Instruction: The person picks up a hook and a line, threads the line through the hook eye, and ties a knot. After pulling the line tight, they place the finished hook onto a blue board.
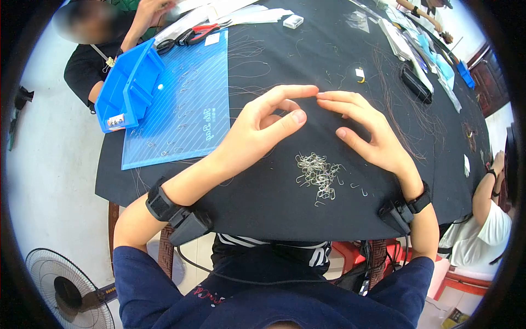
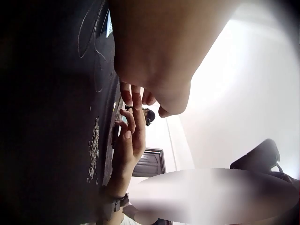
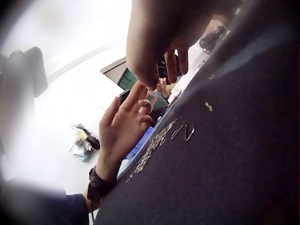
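Both hands are held above the black table [image 1: 263,203], their index fingertips meeting or nearly so. The left hand [image 1: 268,118] has its index finger stretched out, the other fingers bent loosely, and holds nothing. The right hand [image 1: 370,126] has relaxed, slightly bent fingers with the thumb apart, also with nothing in it. On the cloth below and between them lies a pile of small metal hooks [image 1: 318,174], with a few loose ones at its right. The same hooks [image 2: 94,152] show in the left wrist view, and the pile [image 3: 152,149] in the right wrist view.
Left of the hands lies a blue striped file bag [image 1: 186,120] with hooks on it, beside a blue bin [image 1: 129,88]. Red-handled pliers [image 1: 201,34] rest at its top. Thin lines, a black case [image 1: 416,84] and papers lie at the right. Other people sit around the table.
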Demonstrator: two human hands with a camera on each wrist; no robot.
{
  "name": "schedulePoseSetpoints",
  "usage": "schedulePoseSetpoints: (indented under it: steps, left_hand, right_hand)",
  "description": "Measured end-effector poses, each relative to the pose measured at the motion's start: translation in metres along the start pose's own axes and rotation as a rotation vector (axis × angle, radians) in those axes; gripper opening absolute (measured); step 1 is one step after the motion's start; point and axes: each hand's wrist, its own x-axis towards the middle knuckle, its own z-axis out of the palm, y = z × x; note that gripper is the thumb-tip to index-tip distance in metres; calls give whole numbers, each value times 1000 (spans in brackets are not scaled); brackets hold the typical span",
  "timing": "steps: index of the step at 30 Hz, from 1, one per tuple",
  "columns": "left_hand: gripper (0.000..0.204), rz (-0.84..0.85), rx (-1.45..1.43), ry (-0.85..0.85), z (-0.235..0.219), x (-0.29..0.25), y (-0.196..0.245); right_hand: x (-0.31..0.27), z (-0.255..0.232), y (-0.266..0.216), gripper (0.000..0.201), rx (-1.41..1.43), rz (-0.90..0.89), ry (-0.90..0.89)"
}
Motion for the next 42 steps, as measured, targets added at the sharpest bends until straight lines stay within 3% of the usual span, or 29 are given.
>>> schedulePoseSetpoints:
  steps: [13,17,21,24,32,42]
  left_hand:
    - [43,25,-16,-66,1,0,-1]
    - [44,93,-31,-266,7,-4,0]
    - [44,46,-47,-487,10,-6,1]
    - [44,51,-17,-555,11,-7,3]
    - [31,100,-123,-576,10,-7,7]
    - [28,142,-166,-735,10,-7,6]
  right_hand:
    - [-1,2,4,42,20,-6,-33]
    - [0,2,7,46,-31,-26,20]
    - [-2,2,12,51,-30,87,139]
    - [-4,-1,22,50,-29,119,262]
    - [-4,-13,30,48,372,378,430]
    - [-7,-23,44,49,572,385,550]
